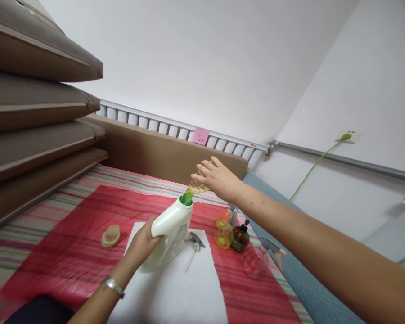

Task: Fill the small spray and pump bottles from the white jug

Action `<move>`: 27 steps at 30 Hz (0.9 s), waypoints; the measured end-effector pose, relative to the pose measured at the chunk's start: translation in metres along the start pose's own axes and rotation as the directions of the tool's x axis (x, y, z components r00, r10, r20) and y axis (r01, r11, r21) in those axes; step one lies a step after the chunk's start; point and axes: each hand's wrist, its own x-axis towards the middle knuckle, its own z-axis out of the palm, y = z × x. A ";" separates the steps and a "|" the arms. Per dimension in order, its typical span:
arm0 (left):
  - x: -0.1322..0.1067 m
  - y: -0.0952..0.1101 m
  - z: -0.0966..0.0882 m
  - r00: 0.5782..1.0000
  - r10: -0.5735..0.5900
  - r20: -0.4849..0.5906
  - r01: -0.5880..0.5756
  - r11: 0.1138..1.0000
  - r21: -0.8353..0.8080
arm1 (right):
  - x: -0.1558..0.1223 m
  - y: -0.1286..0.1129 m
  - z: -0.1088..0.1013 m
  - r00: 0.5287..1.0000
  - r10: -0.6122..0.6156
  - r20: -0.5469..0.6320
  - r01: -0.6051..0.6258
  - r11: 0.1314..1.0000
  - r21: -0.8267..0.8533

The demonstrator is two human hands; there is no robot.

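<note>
My left hand grips a white plastic jug by its side, holding it tilted on a white cloth. A green funnel or spout sits in the jug's mouth. My right hand holds a small clear bottle upside down, its neck pointing into the green mouth. The bottle's contents look yellowish.
A beige cap lies on the red cloth to the left. A grey spray trigger lies on the white cloth. Small yellow and brown bottles and a clear pink spray bottle stand right. Brown cushions are stacked left.
</note>
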 end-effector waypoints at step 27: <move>-0.007 -0.025 0.000 0.995 -0.099 0.026 0.098 0.995 0.027 | -0.036 -0.002 0.028 0.943 0.333 -0.011 -0.302 0.866 0.399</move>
